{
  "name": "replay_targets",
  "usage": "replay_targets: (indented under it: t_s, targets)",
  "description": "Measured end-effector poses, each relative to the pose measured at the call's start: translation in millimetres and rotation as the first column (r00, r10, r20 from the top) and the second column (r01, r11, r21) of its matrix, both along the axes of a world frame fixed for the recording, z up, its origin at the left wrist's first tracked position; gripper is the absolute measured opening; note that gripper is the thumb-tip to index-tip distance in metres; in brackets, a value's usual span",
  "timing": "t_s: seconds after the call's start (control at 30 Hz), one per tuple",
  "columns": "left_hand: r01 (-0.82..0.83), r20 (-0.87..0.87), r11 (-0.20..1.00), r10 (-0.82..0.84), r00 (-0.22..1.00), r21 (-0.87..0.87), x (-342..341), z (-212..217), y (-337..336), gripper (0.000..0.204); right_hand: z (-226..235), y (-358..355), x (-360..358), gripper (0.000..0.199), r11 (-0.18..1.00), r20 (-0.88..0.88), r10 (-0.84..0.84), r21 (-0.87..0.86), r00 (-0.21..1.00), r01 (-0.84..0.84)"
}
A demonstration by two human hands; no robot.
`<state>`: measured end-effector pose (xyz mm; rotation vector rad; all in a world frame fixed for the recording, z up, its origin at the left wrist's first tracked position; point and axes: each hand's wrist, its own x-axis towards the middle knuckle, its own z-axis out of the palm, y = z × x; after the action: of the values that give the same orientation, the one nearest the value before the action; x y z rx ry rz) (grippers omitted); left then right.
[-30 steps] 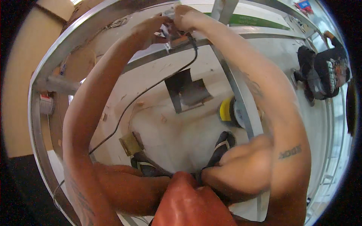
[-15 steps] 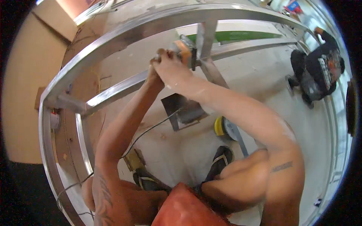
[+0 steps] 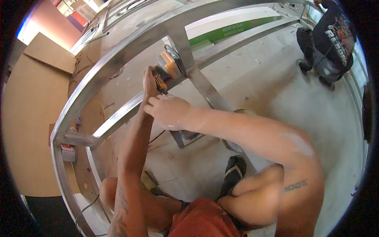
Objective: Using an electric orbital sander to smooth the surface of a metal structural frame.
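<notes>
One orange power tool (image 3: 167, 69) sits against the metal frame (image 3: 118, 59), just left of the frame's upright post (image 3: 185, 51) and above the lower rail (image 3: 118, 114). Its long axis runs from near-left to far-right, with the working end aimed up and right at the post; the disc or bit itself is too hidden to make out. The left hand (image 3: 150, 81) is closed around the tool's rear grip, fingers wrapped tight. The right hand (image 3: 169, 110) lies just near of it, curled and resting against the left wrist and the tool's tail; whether it grips the tool I cannot tell. One dark cable (image 3: 158, 136) trails down toward the concrete floor (image 3: 276, 87). Two sandalled feet show below, one (image 3: 233, 173) clearly. A second person (image 3: 331, 39) crouches far right, well apart.
</notes>
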<state>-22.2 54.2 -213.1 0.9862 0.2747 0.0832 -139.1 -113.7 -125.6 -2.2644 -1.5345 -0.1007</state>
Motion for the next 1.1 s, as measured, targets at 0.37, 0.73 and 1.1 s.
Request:
replay_targets:
  t_s: [0.37, 0.73, 1.1]
  targets:
    - [-0.246, 0.024, 0.957, 0.245, 0.969, 0.154, 0, 9, -14, 0.051, -41, -101, 49, 0.024, 0.92, -0.157, -0.056, -0.392, 0.986, -0.01]
    - [-0.323, 0.02, 0.945, 0.323, 0.946, 0.057, -5, 18, -15, 0.041, -65, -97, 37, 0.012, 0.992, -0.186, -0.012, -0.122, 0.982, -0.011]
    - [-0.397, 0.053, 0.918, 0.397, 0.916, -0.028, 3, 13, -19, 0.057, -72, -96, 39, 0.015, 0.987, -0.162, -0.063, -0.157, 0.985, 0.037]
